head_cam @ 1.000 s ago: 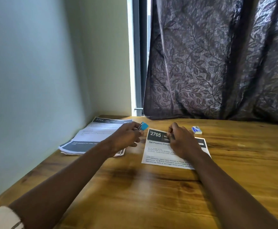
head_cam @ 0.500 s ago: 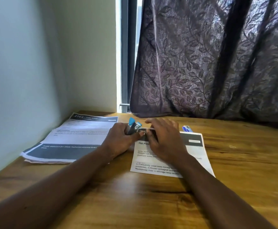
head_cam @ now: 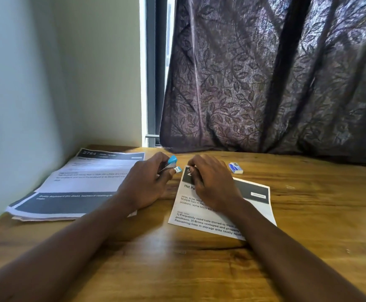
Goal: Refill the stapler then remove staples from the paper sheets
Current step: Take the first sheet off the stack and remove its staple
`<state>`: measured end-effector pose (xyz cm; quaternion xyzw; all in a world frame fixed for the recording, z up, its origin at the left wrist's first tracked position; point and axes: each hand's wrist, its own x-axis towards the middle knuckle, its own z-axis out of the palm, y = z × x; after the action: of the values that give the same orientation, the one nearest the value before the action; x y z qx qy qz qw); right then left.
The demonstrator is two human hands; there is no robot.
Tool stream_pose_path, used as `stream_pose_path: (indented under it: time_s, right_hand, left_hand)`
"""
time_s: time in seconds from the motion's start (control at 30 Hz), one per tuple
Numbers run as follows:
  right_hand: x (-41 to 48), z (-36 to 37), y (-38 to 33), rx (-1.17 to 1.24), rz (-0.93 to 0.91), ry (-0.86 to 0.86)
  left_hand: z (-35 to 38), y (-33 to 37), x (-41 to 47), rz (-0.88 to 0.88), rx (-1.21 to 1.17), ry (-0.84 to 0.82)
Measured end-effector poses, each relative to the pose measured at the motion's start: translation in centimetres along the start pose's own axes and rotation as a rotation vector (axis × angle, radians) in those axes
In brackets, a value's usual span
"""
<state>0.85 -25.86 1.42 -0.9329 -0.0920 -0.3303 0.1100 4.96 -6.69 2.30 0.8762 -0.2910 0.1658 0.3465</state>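
Left hand (head_cam: pixel 145 184) grips the mostly hidden blue stapler (head_cam: pixel 173 160); right hand (head_cam: pixel 212 182) covers the paper sheet (head_cam: pixel 201 222) corner, and I cannot tell its fingers' hold.

We see a brown wooden table (head_cam: pixel 308 253) pushed into a corner. On the left is a pale wall (head_cam: pixel 14 94) that looks a bit blue, and at the back is a cream wall (head_cam: pixel 103 79). Next to the cream wall there is a thin strip of window (head_cam: pixel 143 73) with a dark frame (head_cam: pixel 154 62), and bright daylight comes in there. A big dark purple curtain (head_cam: pixel 264 83) with leaves on it hangs over the rest, and its bottom edge comes down to the back of the table.
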Motion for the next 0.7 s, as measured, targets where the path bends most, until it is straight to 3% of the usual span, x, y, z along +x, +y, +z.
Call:
stream_pose_path:
  time_s: [0.13,0.3,0.53,0.7]
  right_hand:
    - [-0.1,0.0,-0.4,-0.022,-0.049,-0.020]
    - [-0.2,-0.1,-0.5,0.031,-0.068,-0.012]
    - [-0.4,0.0,-1.0,0.020,-0.121,0.009]
    - [-0.5,-0.2,-1.5,0.035,-0.158,0.013]
  left_hand:
    - [-0.7,0.0,0.1,0.121,0.148,-0.091]
    - [-1.3,-0.4,0.4,0.116,0.212,-0.122]
    - [-2.1,-0.6,0.2,0.181,0.033,-0.147]
    - [-2.0,-0.7,0.2,0.126,-0.105,-0.220]
